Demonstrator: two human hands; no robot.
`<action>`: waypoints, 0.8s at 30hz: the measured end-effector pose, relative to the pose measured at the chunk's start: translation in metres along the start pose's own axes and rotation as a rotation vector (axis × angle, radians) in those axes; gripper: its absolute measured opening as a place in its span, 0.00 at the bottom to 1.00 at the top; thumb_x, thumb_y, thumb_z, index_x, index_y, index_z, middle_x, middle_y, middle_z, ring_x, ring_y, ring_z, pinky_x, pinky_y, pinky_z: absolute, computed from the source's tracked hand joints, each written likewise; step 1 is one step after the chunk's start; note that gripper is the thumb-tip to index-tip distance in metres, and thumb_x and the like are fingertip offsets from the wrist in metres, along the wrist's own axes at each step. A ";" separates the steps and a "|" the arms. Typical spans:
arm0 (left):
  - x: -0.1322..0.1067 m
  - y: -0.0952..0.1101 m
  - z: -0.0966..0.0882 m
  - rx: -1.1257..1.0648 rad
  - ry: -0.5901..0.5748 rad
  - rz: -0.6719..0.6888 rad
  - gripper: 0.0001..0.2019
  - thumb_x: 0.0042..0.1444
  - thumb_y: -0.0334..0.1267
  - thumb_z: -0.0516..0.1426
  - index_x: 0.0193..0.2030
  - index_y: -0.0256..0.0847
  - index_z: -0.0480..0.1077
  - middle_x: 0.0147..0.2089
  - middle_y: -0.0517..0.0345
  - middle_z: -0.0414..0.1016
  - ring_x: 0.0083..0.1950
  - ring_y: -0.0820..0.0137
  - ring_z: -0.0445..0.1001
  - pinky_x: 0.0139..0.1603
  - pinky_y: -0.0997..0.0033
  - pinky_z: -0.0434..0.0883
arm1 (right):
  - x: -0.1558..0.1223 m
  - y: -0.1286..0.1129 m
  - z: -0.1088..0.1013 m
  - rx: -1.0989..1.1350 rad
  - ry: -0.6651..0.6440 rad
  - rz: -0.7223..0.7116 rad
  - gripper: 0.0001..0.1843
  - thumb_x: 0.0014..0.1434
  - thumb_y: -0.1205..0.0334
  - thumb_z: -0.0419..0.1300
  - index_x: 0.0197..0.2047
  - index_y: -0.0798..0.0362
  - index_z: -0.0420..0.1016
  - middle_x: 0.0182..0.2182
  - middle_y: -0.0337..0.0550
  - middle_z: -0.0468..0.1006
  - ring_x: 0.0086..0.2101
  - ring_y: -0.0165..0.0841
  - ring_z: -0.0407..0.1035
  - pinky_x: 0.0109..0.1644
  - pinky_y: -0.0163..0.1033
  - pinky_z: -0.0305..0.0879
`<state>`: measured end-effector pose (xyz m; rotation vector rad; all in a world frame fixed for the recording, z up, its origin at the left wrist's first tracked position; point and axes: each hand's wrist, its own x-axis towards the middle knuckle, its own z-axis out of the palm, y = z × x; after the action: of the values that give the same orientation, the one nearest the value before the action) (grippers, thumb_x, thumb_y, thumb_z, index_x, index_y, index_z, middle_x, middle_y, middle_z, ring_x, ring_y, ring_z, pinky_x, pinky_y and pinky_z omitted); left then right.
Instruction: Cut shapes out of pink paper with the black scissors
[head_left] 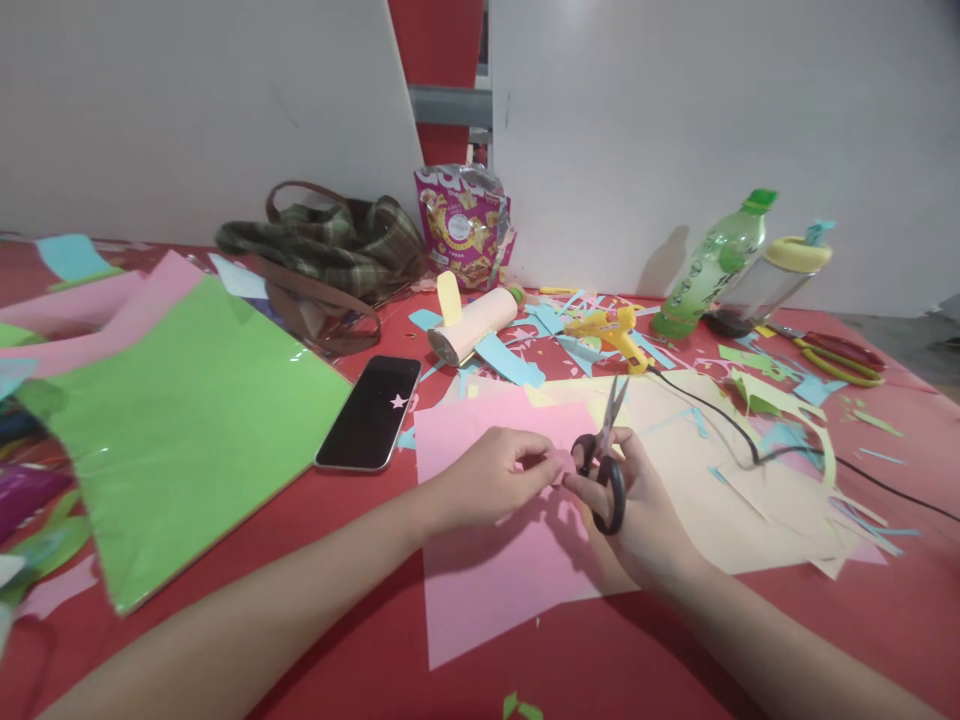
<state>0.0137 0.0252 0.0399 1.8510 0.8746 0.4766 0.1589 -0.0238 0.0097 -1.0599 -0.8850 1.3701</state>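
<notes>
My left hand (491, 475) is closed in a pinch on a small pink paper piece (561, 466) just above a pink paper sheet (487, 560). My right hand (645, 510) grips black-handled scissors (606, 440), fingers through the loops, blades pointing up and away. The two hands meet fingertip to fingertip over the sheet's upper part. A cream paper sheet (720, 480) lies under and to the right of my right hand.
A phone (370, 412) lies left of the pink sheet, beside a green sheet (187, 420). Behind are a paper roll (471, 325), a yellow glue gun (611, 330) with its black cord (742, 430), a green bottle (712, 265), another bottle (772, 275), red scissors (836, 355), a snack bag (463, 225), a plaid bag (330, 250) and paper scraps.
</notes>
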 end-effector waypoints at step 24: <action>-0.004 0.016 -0.027 0.144 0.054 0.039 0.11 0.52 0.36 0.45 0.22 0.36 0.61 0.22 0.64 0.61 0.27 0.77 0.60 0.30 0.78 0.59 | -0.008 -0.004 -0.001 0.082 -0.565 0.121 0.18 0.47 0.51 0.58 0.33 0.50 0.53 0.33 0.41 0.61 0.34 0.32 0.62 0.40 0.42 0.56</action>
<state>-0.0010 0.0347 0.0662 1.9972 0.9313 0.5003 0.1609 -0.0314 0.0134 -0.6748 -1.1707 1.8352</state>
